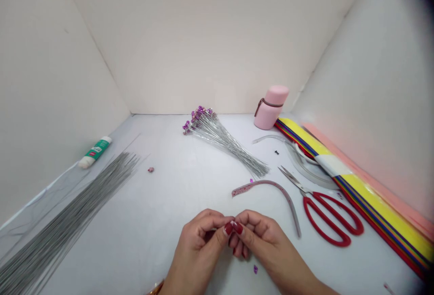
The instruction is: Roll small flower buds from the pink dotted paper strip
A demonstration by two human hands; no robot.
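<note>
Low centre, both hands (203, 237) (262, 236) pinched, thumbs (228, 228) meeting

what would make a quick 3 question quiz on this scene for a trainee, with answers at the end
1. Multiple choice: what colour are the handles of the scissors?
a) green
b) red
c) yellow

2. True or false: the person's two hands are held wide apart, at opposite edges of the table.

3. Short answer: which green and white thing lies to the left of the far end of the grey wire bundle?

Key
1. b
2. False: the left hand and right hand come together at the fingers.
3. The tube.
</note>
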